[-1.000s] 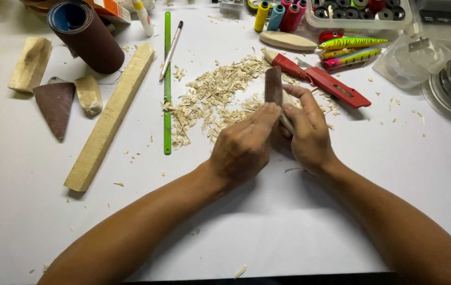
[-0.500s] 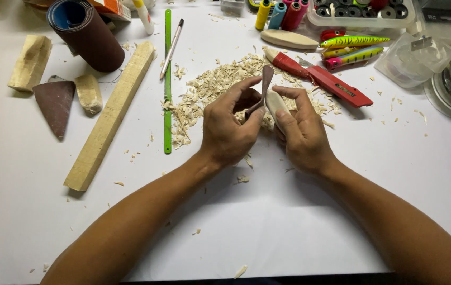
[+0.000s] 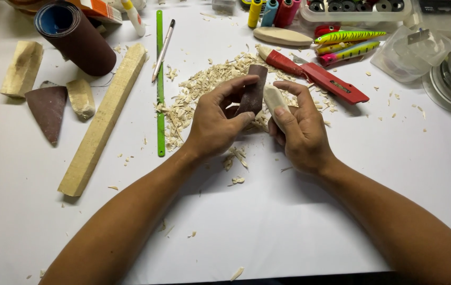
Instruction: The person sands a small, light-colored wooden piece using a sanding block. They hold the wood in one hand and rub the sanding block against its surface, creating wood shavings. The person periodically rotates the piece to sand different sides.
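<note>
A folded strip of brown sandpaper (image 3: 252, 89) was pinched between thumb and fingers of the left hand (image 3: 216, 124), and a pale carved wood piece (image 3: 275, 100) was gripped in the closed right hand (image 3: 300, 132), the two touching above the white counter (image 3: 267, 221). A heap of wood shavings (image 3: 209, 89) lay at twelve o'clock from the hands, a green ruler (image 3: 160, 79) at ten o'clock, and a red-handled knife (image 3: 315, 76) at one o'clock.
</note>
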